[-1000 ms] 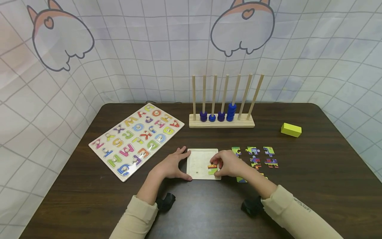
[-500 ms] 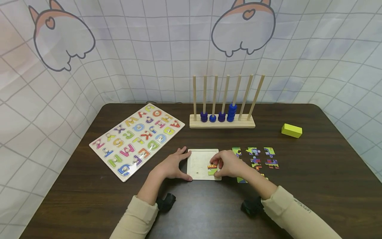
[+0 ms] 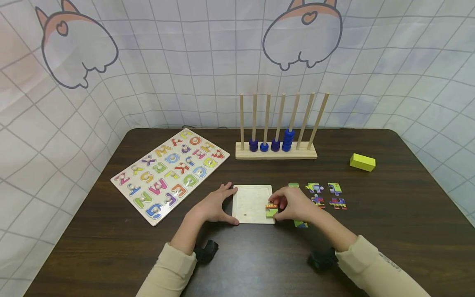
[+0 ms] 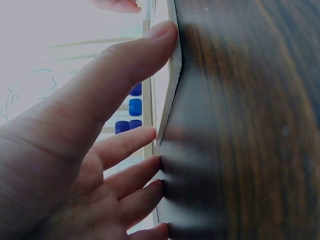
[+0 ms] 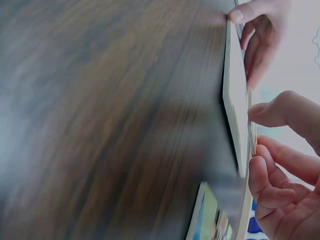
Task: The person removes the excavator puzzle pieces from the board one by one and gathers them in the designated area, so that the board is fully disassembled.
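A shallow, pale wooden puzzle tray point(image 3: 249, 202) lies flat on the table. My left hand point(image 3: 210, 206) rests at its left side, thumb and fingers spread, with the thumb point(image 4: 162, 37) on the near corner. My right hand point(image 3: 295, 205) pinches a green, orange and red jigsaw piece point(image 3: 271, 212) between thumb and fingers at the tray's right edge. In the right wrist view that piece point(image 5: 251, 131) appears edge-on, just above the tray. Several loose jigsaw pieces point(image 3: 337, 203) lie to the right, some partly hidden by the right hand and forearm.
An alphabet peg board point(image 3: 170, 175) lies slanted at the left. Behind the tray stands a wooden rack point(image 3: 276, 153) of upright rods with blue beads. A yellow block point(image 3: 362, 162) sits at the right on the dark table point(image 3: 245, 264). A patterned cloth hangs behind.
My right hand has shifted slightly to the right with the jigsaw piece, from inside the tray to its right edge. The left hand stays in place.
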Tool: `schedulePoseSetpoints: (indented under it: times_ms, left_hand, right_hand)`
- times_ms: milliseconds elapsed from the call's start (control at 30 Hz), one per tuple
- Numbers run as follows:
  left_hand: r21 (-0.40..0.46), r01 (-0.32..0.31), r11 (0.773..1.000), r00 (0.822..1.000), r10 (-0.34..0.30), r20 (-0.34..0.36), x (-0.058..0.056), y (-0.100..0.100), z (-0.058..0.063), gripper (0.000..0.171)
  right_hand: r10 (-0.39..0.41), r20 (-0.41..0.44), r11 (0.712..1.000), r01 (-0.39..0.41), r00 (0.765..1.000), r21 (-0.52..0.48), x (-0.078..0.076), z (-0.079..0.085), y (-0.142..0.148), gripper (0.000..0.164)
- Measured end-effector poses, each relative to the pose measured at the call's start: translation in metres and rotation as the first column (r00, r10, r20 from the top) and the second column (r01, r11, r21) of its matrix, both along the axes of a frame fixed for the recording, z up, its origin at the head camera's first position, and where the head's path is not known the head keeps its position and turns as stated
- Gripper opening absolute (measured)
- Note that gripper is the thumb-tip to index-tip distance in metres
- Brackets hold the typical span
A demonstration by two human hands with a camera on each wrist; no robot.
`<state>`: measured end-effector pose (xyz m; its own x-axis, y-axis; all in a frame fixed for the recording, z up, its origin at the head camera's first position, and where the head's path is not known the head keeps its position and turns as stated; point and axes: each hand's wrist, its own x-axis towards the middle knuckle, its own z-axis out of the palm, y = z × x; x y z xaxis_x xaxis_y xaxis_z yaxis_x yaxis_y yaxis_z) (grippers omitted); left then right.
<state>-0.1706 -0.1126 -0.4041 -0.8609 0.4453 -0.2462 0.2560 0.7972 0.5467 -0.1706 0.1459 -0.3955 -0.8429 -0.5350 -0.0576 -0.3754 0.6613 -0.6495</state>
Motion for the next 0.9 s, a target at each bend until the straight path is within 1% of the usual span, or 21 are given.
schedulePoseSetpoints:
  times_ms: [267, 467, 733, 900]
  left_hand:
    - [0.014, 0.005, 1.000, 1.000, -0.005, -0.002, 0.000, -0.001, -0.001, 0.093]
    - [0.026, 0.001, 1.000, 1.000, -0.001, -0.004, 0.001, -0.001, 0.000, 0.093]
    - [0.016, -0.001, 1.000, 1.000, 0.001, 0.009, 0.000, -0.001, 0.000, 0.093]
    - [0.016, -0.004, 1.000, 1.000, 0.004, 0.009, 0.001, -0.001, 0.001, 0.093]
  right_hand:
    - [-0.027, -0.001, 0.999, 0.027, 1.000, 0.021, 0.006, 0.006, 0.024, 0.032]
    - [-0.037, -0.044, 0.999, 0.038, 0.998, 0.023, 0.011, 0.008, 0.049, 0.034]
    - [-0.094, -0.049, 0.995, 0.096, 0.994, 0.041, 0.019, 0.011, 0.081, 0.037]
    - [-0.125, -0.079, 0.989, 0.130, 0.989, 0.071, 0.025, 0.014, 0.098, 0.038]
